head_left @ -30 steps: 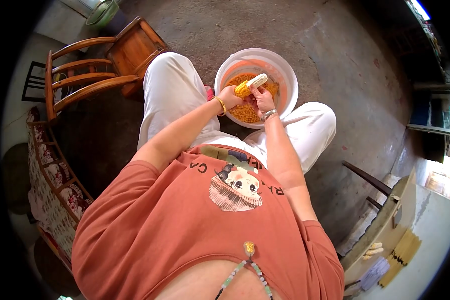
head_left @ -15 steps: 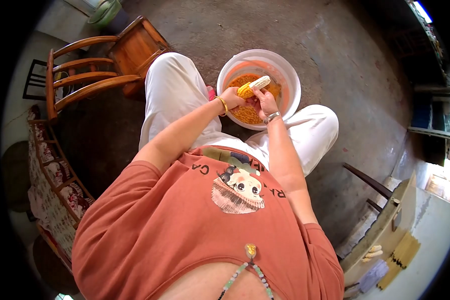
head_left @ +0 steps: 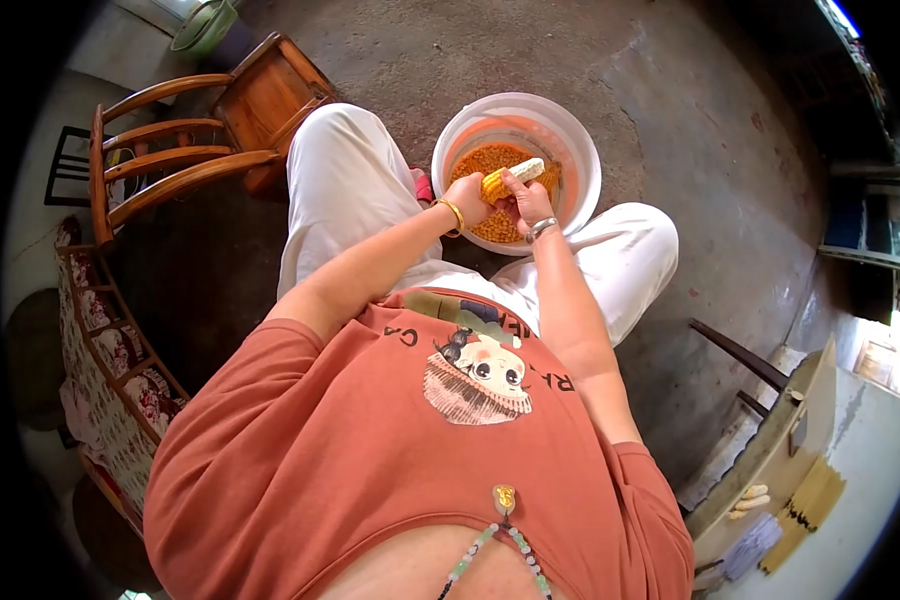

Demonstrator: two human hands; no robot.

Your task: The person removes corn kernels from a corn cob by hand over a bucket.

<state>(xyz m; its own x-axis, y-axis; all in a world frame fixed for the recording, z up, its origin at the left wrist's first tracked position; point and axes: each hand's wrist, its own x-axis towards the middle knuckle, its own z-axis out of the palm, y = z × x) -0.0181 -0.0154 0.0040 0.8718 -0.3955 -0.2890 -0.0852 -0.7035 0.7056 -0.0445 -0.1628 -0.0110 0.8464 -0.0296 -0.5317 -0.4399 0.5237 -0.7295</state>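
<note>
Between my knees stands a white bucket point(head_left: 582, 150) with loose yellow corn kernels point(head_left: 492, 231) in its bottom. Over it I hold a corn cob point(head_left: 527, 171), bare and white at its far right end and still yellow with kernels near my fingers. My left hand point(head_left: 468, 198), with a gold bangle at the wrist, is closed round the yellow end. My right hand point(head_left: 532, 203), with a silver band at the wrist, grips the cob from the right, its thumb lying on top near the edge of the kernels. My right fingers are partly hidden beneath the cob.
A wooden chair point(head_left: 270, 95) stands to the left on the concrete floor point(head_left: 690, 190). Behind it is a green tub point(head_left: 202, 28). A patterned, wood-framed seat point(head_left: 120, 350) is at lower left. Some pale cobs point(head_left: 752, 499) lie on a surface at lower right.
The cob and both hands have shifted slightly within the bucket's opening. My right thumb has moved a little over the cob. The grip of both hands is kept.
</note>
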